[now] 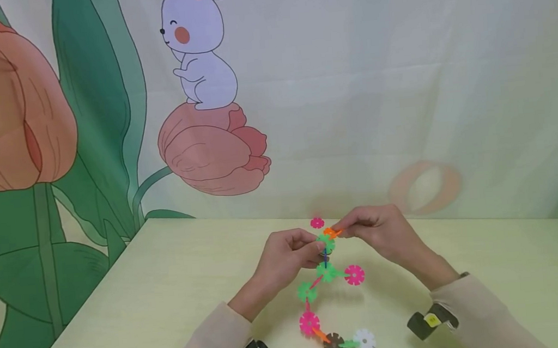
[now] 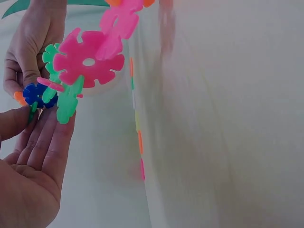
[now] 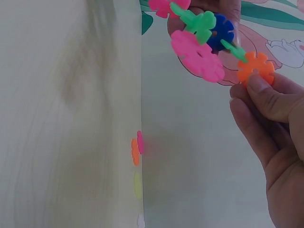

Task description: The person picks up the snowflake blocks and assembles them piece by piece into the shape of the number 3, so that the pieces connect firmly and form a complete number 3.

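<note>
My left hand [image 1: 285, 258] pinches a green disc [image 1: 326, 243] near the upper end of a chain of notched plastic discs. In the right wrist view, my right hand [image 3: 278, 111] pinches an orange disc [image 3: 256, 67] between thumb and fingers, where it meets the edge of a green disc [image 3: 233, 50]. A blue disc [image 3: 221, 33] joins that green one. Below my hands the chain carries green, pink and orange discs, then a brown disc [image 1: 334, 345] and a white disc [image 1: 365, 342]. A pink disc [image 1: 354, 274] branches off to the right.
A separate pink disc [image 1: 317, 223] lies near the far edge of the pale table [image 1: 207, 256]. Several coloured discs show edge-on in both wrist views. Behind the table hangs a cloth [image 1: 350, 81] printed with flowers and a rabbit.
</note>
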A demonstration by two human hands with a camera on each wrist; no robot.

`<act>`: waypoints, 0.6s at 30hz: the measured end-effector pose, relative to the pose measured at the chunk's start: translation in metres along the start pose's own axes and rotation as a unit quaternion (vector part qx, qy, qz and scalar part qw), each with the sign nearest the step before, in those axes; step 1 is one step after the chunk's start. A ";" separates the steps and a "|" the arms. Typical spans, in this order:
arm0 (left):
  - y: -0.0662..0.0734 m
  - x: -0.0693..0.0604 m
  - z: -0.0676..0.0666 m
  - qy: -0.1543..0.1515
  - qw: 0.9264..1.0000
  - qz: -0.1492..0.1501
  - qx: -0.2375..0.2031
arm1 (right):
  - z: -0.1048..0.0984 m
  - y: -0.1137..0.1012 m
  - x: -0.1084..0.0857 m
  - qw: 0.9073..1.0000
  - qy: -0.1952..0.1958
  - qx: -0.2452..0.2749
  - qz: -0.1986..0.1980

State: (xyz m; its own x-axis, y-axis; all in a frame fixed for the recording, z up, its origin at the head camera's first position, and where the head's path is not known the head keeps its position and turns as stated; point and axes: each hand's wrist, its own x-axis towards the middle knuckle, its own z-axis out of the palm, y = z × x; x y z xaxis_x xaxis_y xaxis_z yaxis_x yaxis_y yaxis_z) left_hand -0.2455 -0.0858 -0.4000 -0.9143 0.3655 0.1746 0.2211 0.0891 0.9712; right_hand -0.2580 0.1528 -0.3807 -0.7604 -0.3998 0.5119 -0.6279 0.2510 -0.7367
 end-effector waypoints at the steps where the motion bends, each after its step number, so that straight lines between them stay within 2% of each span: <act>1: 0.000 0.000 0.000 0.003 1.000 -0.002 0.001 | 0.000 0.000 0.000 1.000 0.000 -0.004 -0.003; 13: 0.003 -0.001 0.002 0.002 1.000 0.007 0.017 | 0.001 -0.005 0.000 0.999 -0.014 -0.031 -0.022; 18: 0.001 -0.001 0.002 -0.008 1.000 0.006 -0.005 | 0.002 -0.007 -0.001 0.999 -0.005 -0.043 0.004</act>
State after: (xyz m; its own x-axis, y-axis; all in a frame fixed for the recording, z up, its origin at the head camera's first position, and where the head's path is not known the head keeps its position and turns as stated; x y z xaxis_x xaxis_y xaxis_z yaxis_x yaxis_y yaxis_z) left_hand -0.2440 -0.0847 -0.3997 -0.9061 0.3812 0.1833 0.2282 0.0758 0.9706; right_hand -0.2523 0.1496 -0.3770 -0.7640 -0.4067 0.5009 -0.6340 0.3290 -0.6999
